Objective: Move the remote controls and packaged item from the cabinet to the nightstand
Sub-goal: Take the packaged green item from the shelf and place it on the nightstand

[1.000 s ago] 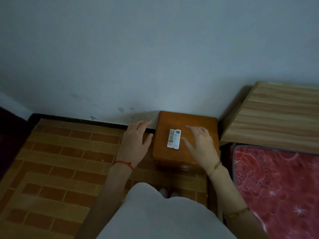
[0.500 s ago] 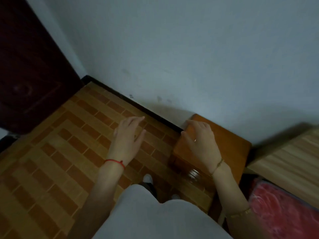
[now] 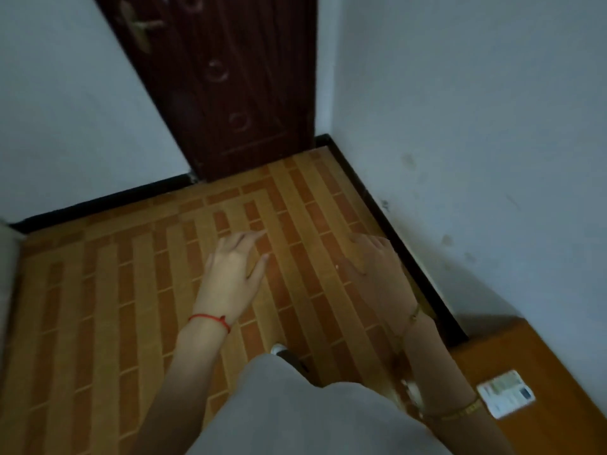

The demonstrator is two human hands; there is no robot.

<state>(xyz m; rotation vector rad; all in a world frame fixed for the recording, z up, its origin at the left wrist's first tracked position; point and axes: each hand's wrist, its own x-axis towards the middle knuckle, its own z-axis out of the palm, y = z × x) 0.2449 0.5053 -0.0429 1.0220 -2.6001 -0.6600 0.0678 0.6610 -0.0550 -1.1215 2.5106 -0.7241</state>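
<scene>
Two white remote controls point(image 3: 505, 394) lie side by side on the orange-brown nightstand point(image 3: 538, 362) at the lower right edge of the view. My left hand point(image 3: 231, 277) hovers over the tiled floor with a red string at its wrist, fingers spread and holding nothing. My right hand point(image 3: 377, 274) is also out over the floor near the wall, fingers apart and empty, well away from the remotes. No packaged item and no cabinet are in view.
A dark red door point(image 3: 223, 83) stands ahead in the corner. Pale walls point(image 3: 476, 126) with a black skirting run along the right. The floor point(image 3: 115, 307) has orange brick-pattern tiles. A pale object's edge point(image 3: 5, 274) shows at far left.
The view has swung left from the nightstand toward the door. Both hands left the nightstand top, where the two remotes stay, and now hang over the floor.
</scene>
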